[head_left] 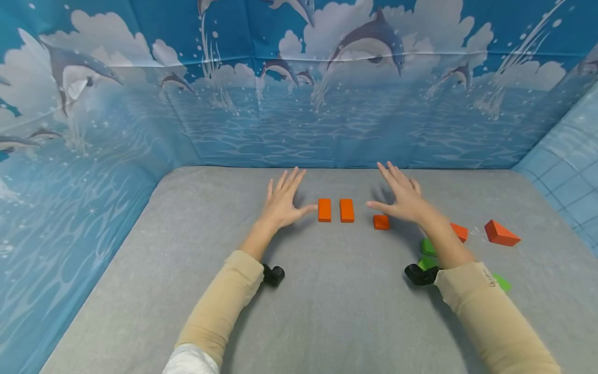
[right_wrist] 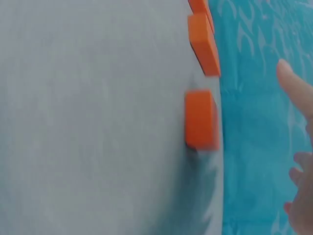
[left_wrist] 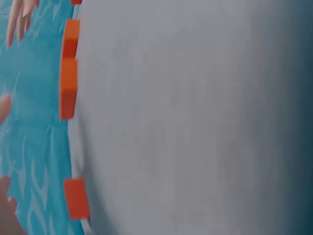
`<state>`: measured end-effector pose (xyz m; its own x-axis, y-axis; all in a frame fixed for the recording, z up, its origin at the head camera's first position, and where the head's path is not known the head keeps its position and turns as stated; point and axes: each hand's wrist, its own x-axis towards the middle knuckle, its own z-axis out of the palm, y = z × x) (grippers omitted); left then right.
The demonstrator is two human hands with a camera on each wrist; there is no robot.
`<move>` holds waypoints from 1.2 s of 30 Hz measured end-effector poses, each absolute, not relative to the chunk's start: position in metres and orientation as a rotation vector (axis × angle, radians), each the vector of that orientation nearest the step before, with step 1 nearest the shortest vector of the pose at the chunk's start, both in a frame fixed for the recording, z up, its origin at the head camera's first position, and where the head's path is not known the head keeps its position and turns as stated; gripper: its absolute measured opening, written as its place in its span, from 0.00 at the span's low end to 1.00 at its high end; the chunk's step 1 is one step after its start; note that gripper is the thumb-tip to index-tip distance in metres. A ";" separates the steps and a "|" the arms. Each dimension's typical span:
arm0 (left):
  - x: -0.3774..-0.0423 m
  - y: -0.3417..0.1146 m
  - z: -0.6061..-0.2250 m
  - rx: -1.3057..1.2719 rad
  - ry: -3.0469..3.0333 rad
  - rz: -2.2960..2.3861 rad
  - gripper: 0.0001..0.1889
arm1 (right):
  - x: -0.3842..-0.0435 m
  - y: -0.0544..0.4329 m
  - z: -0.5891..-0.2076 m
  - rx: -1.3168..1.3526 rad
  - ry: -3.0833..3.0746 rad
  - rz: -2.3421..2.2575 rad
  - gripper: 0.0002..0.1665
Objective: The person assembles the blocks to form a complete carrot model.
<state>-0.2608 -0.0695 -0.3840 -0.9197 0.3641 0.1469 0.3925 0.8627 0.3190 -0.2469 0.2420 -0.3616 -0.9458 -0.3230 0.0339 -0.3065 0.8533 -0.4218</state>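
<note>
Two upright orange blocks [head_left: 324, 210] stand side by side between the hands. My left hand [head_left: 282, 205] hovers to their left, fingers spread, its thumb tip overlapping the edge of the nearer one in the head view. My right hand [head_left: 402, 197] is held over the table to the right, also spread and holding nothing. Just below its thumb sits a smaller orange block [head_left: 381, 223], which the right wrist view shows as a box-shaped block [right_wrist: 199, 120]. Low in the left wrist view is another red-orange block [left_wrist: 76, 198], beside the left hand and hidden in the head view.
Around the right forearm lie green blocks [head_left: 429, 248], a partly covered orange block [head_left: 460, 231] and a green piece [head_left: 502, 282]. A red-orange wedge [head_left: 501, 233] lies farther right. A blue dolphin-print curtain [head_left: 280, 124] borders the grey table [head_left: 327, 311].
</note>
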 end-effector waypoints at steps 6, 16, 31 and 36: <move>-0.263 -0.051 -0.397 -0.757 -2.909 -0.657 0.46 | -0.252 0.223 -0.380 -0.683 2.944 -0.833 0.58; -0.265 -0.045 -0.413 -0.904 -2.926 -0.545 0.42 | -0.256 0.209 -0.401 -0.857 2.823 -0.876 0.49; -0.266 -0.045 -0.417 -0.954 -2.946 -0.357 0.33 | -0.256 0.206 -0.411 -0.819 2.821 -0.883 0.37; -0.266 -0.045 -0.417 -0.951 -2.947 -0.368 0.33 | -0.255 0.206 -0.410 -0.855 2.796 -0.974 0.36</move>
<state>-0.2657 -0.0453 -0.4165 -0.8136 0.5738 0.0939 0.5793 0.7860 0.2158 -0.2548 0.2056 -0.4095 -0.8443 -0.5220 0.1212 -0.4844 0.6466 -0.5893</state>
